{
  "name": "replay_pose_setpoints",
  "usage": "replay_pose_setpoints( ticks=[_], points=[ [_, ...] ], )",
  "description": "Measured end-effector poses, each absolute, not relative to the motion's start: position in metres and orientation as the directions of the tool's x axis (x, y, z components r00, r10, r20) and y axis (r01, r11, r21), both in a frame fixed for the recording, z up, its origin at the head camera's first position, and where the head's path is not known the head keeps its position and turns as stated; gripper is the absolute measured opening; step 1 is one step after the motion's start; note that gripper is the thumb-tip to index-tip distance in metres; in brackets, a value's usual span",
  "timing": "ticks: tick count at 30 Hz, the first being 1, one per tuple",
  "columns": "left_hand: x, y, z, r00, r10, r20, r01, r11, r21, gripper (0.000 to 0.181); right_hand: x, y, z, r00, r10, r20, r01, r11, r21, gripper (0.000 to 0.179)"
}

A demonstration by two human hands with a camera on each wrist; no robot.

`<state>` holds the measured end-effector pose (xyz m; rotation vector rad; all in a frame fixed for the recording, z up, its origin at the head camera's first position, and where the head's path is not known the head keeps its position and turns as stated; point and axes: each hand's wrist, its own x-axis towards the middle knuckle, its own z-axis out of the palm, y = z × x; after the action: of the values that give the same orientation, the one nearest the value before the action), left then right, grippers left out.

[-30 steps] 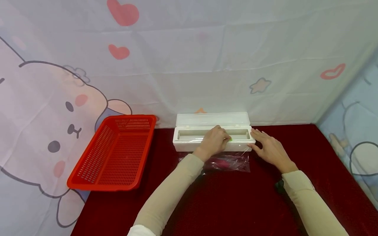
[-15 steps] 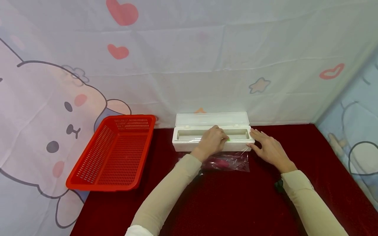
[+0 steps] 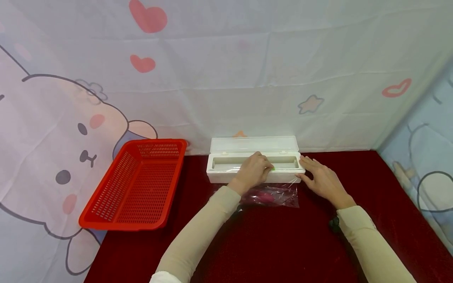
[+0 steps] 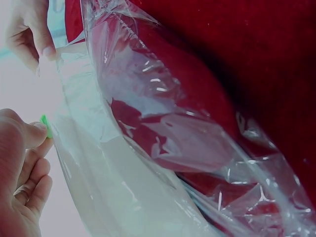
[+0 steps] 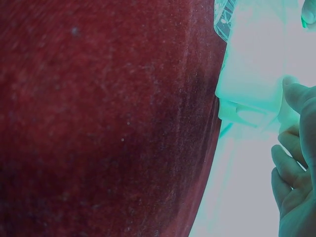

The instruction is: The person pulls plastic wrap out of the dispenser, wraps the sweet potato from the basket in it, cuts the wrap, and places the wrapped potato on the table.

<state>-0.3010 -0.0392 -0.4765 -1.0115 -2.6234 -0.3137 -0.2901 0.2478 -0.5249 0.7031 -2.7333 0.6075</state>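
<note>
A long white cling film dispenser (image 3: 217, 177) with a raised clear lid (image 3: 255, 144) stands at the back of the table. My left hand (image 3: 253, 171) is over its front edge and pinches a small green slide cutter (image 4: 46, 126) between thumb and fingertips. Clear film (image 4: 163, 113) hangs over the front of the dispenser and lies crumpled on the cloth. My right hand (image 3: 320, 179) rests against the dispenser's right end, thumb at the front corner and fingers extended along the end. The left hand hides part of the dispenser's trough.
To the left stands a red plastic basket (image 3: 148, 225) with perforated sides. A dark red cloth (image 3: 283, 243) covers the table. Close behind the dispenser hangs a patterned white curtain (image 3: 226, 94); another curtain borders the right side.
My left hand has slid slightly left along the front edge with the green slide cutter. The right hand stays at the dispenser's right end.
</note>
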Motion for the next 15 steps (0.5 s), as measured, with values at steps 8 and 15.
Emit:
replay_pose_setpoints(
  ticks=[8, 15],
  points=[
    [-0.299, -0.047, -0.476, -0.707, 0.606, 0.364, 0.675, 0.733, 0.091, 0.016, -0.289, 0.246, -0.524, -0.839, -0.411, 0.357, -0.523, 0.790, -0.320, 0.062],
    [-0.299, -0.057, -0.477, -0.727, 0.586, 0.357, 0.657, 0.746, 0.113, 0.015, -0.288, 0.247, -0.523, -0.843, -0.407, 0.351, -0.517, 0.792, -0.323, 0.063]
  ],
)
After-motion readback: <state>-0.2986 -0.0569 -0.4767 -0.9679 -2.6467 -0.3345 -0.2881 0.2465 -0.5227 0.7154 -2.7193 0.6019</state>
